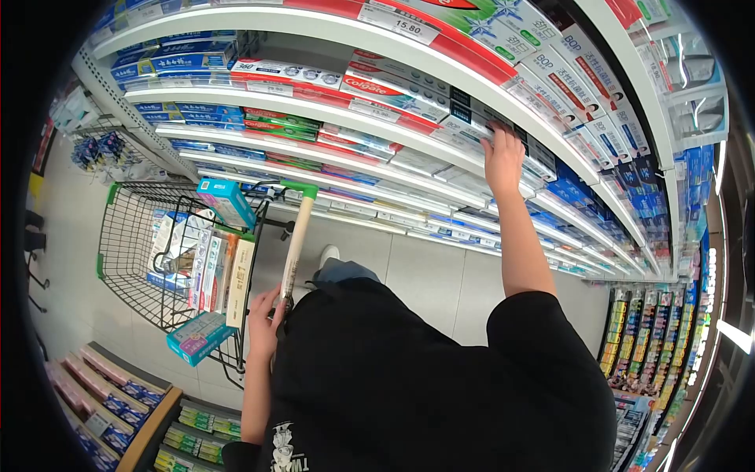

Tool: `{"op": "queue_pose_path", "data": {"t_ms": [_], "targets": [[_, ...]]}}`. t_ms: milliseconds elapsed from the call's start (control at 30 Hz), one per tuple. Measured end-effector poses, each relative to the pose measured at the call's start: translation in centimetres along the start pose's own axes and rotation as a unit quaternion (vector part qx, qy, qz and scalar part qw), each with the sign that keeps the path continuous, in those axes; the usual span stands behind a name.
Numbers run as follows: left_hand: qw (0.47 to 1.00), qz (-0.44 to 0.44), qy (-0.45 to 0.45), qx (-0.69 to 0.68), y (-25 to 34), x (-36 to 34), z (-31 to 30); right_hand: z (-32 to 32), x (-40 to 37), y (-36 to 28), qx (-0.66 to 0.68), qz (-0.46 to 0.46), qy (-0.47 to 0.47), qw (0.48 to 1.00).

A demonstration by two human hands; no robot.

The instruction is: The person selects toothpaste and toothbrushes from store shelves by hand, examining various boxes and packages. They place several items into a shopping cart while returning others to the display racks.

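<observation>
My right hand (504,157) reaches onto a middle shelf, its fingers bent over white and dark BOP toothpaste boxes (472,126). Whether the fingers grip a box there is not clear. Red and white Colgate boxes (385,88) stand just left of it on the same shelf. My left hand (266,318) rests at the near end of the cart's pale handle bar (296,240), fingers curled round it. The shopping cart (130,236) holds several boxes, among them a teal box (226,202) near the handle and another teal box (200,338) at the cart's near edge.
Shelves of toothpaste (605,86) curve along the top and right. A display rack (645,330) stands at the lower right. More shelves (110,401) fill the lower left. Grey floor tiles (425,275) show between my body and the shelving, with a white shoe (329,253) on them.
</observation>
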State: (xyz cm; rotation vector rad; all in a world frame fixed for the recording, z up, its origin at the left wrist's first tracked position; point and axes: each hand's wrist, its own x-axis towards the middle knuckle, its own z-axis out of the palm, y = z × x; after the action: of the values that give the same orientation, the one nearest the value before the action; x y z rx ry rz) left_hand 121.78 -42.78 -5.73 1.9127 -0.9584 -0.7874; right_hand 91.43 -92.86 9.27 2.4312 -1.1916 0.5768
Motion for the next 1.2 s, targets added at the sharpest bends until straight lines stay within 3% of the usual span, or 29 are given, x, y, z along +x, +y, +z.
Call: {"op": "queue_pose_path", "data": {"t_ms": [67,300,400,533,633,733,767,833,933,1100,1200], "targets": [[1.0,-0.006,-0.002,-0.01,0.4,0.0,-0.1,-0.3,0.1,0.1,0.025,0.009,-0.005,1.0],[1.0,-0.02,-0.001,0.016,-0.2,-0.1,0.1,-2.4,-2.5,-1.0,0.115,-0.041,0.147,0.982],[0.989,0.075,0.08,0.104,1.0,0.1,-0.2,-2.8,-4.8,-5.0,0.183,-0.073,0.123,0.973],[0.969,0.124,0.19,0.092,4.9,1.2,-2.1,-3.7,-6.3,-15.4,0.267,-0.224,-0.117,0.93],[0.949,0.225,0.173,0.134,7.7,1.8,-4.3,-3.1,-8.0,-22.8,0.3,-0.368,-0.18,0.861],[0.953,0.19,0.075,0.222,8.0,1.3,-4.5,-2.5,-9.1,-27.9,0.388,-0.383,-0.222,0.809],[0.959,0.147,0.065,0.233,7.1,1.1,-4.3,-2.4,-9.1,-29.1,0.386,-0.394,-0.197,0.811],[0.971,0.082,0.096,0.201,5.1,0.6,-4.6,-2.2,-8.9,-31.1,0.38,-0.41,-0.146,0.816],[0.965,0.006,0.181,0.187,0.4,-0.2,-5.6,-1.9,-8.9,-32.6,0.406,-0.341,-0.132,0.837],[0.912,-0.101,0.332,0.219,-8.8,-0.3,-8.0,1.4,-11.3,-32.2,0.307,-0.43,-0.248,0.812],[0.901,-0.186,0.319,0.228,-11.3,1.0,-9.6,1.9,-11.6,-32.2,0.289,-0.442,-0.282,0.801]]}}
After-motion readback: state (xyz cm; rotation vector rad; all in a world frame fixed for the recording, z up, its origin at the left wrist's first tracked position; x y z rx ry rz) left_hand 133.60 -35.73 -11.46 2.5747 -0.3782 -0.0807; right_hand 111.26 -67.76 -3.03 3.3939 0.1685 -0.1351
